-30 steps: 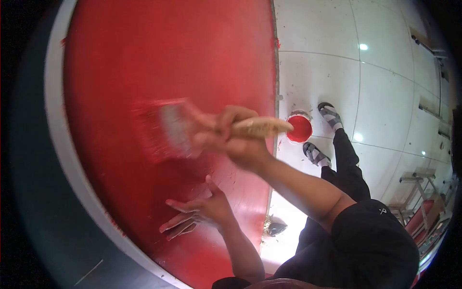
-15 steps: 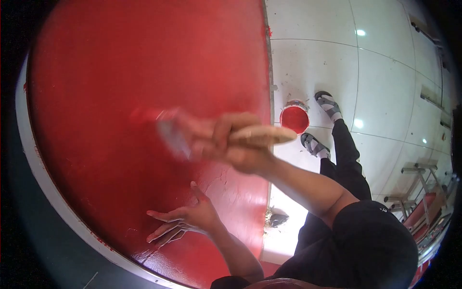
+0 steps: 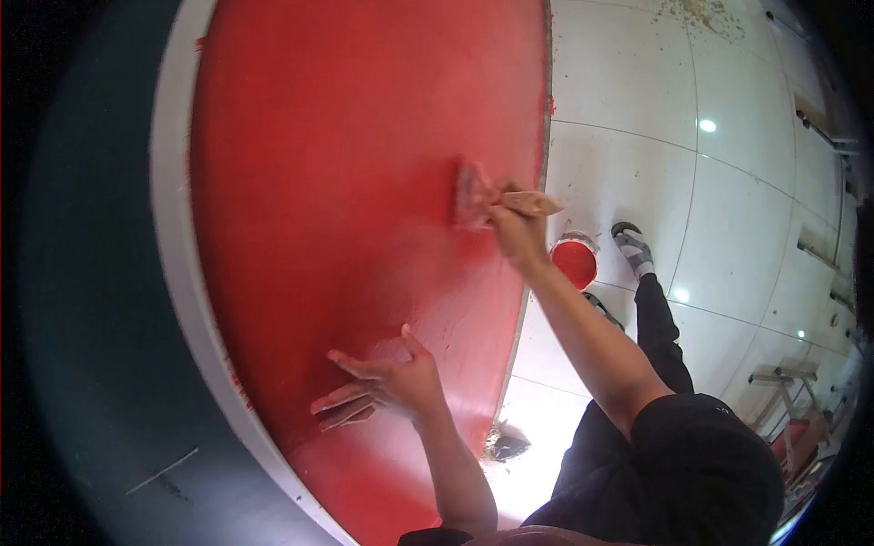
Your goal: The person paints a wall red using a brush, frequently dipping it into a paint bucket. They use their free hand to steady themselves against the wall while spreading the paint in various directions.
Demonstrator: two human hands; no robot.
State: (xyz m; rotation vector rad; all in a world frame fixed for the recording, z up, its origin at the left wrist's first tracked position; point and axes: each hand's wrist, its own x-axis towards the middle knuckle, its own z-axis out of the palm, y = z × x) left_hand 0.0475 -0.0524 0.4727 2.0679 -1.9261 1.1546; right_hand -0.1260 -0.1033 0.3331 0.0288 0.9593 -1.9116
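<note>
My right hand (image 3: 517, 235) is closed round the wooden handle of a wide paintbrush (image 3: 473, 196), whose red-smeared head lies against the red-painted wall (image 3: 346, 164). The handle's end sticks out past my fingers toward the floor. Lower down, my left hand (image 3: 387, 382) is held in front of the same red surface, fingers spread, holding nothing. Wet shine and a few wrinkles show in the paint near it. A bucket of red paint (image 3: 574, 264) stands on the floor close to the wall's foot.
White tiles cover the floor (image 3: 628, 155), where my sandalled foot (image 3: 631, 246) stands beside the bucket. A pale strip (image 3: 175, 182) edges the red area, with a dark surface (image 3: 91, 273) beyond. Debris (image 3: 505, 443) lies at the wall's foot; a metal-framed stand (image 3: 787, 391) is at right.
The brush in my right hand has moved across the wall toward its floor-side edge. My left hand stays spread. The whole view has shifted, showing more of the dark surface.
</note>
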